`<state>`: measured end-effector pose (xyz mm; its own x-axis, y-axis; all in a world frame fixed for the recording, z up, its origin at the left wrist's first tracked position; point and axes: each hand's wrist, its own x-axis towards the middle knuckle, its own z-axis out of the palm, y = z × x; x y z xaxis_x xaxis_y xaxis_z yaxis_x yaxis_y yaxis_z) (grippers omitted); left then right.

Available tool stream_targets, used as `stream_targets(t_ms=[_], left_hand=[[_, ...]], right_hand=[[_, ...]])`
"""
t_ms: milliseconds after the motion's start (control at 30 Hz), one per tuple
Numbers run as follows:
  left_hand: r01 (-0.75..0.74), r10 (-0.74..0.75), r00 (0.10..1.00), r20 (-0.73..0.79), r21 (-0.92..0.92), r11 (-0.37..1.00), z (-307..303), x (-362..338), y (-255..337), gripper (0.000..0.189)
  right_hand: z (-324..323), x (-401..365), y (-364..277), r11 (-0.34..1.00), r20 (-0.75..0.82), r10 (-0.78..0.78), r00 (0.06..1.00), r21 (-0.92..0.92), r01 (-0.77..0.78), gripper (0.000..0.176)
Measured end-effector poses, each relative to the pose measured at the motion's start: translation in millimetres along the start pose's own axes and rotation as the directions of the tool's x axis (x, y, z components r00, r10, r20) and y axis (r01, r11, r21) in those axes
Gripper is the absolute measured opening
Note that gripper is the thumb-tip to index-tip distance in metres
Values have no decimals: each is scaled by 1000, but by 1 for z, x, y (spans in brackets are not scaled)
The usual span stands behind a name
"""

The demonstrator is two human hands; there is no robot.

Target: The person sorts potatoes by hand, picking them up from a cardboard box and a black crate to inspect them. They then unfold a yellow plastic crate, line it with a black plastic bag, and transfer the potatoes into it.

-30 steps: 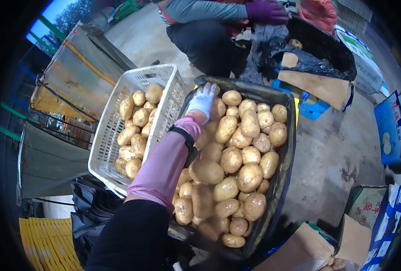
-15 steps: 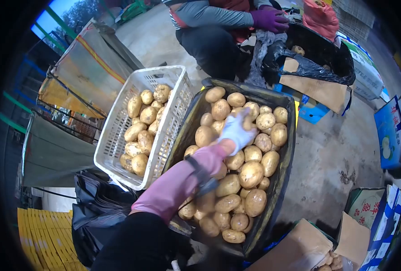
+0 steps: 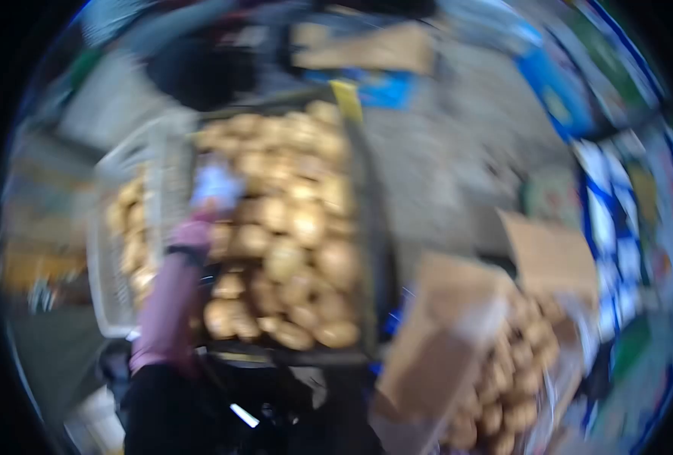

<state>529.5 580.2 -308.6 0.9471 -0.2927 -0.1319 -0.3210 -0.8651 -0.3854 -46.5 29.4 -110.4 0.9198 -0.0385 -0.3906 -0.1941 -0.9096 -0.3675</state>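
My left hand (image 3: 217,186), in a pale glove with a pink sleeve and a dark band, is over the left side of a dark-lined crate (image 3: 370,227) full of potatoes (image 3: 306,224). Motion smears its fingers, so their grip cannot be made out. To the left, a white slatted plastic basket (image 3: 109,265) holds more potatoes (image 3: 133,227). My right hand is out of view.
An open cardboard box (image 3: 446,334) with potatoes (image 3: 514,371) stands at the lower right. Concrete floor (image 3: 458,167) lies beyond it. Another person's dark-clothed leg (image 3: 200,72) is at the upper left, near a blue carton (image 3: 382,89).
The view has swung right and down, bringing more of the cardboard box into sight. My left hand has moved from the crate's upper middle to its left side.
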Motion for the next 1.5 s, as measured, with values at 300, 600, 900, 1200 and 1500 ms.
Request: stream_targets(t_ms=[300,600,900,1200,1500], left_hand=[[70,-115,990,80,-994,-85,-180,-114,120,52],[127,-3,990,139,-916,-380,-366,-321,165,58],[-7,-28,999,29,-575,-818,-511,-415,254,59],[226,253,965,68,-703,-675,-433,-376,340,40],[-4,239,962,-129,-886,-463,-456,-380,377,94]], right_hand=[[-35,36,-29,959,-268,-80,960,241,147,15],[-46,20,-11,879,-272,-180,945,388,279,31],[-103,167,20,983,-85,-154,984,89,162,62],[-124,186,-9,935,162,-155,975,343,91,71],[-155,-8,-7,165,-214,-321,922,946,277,81]])
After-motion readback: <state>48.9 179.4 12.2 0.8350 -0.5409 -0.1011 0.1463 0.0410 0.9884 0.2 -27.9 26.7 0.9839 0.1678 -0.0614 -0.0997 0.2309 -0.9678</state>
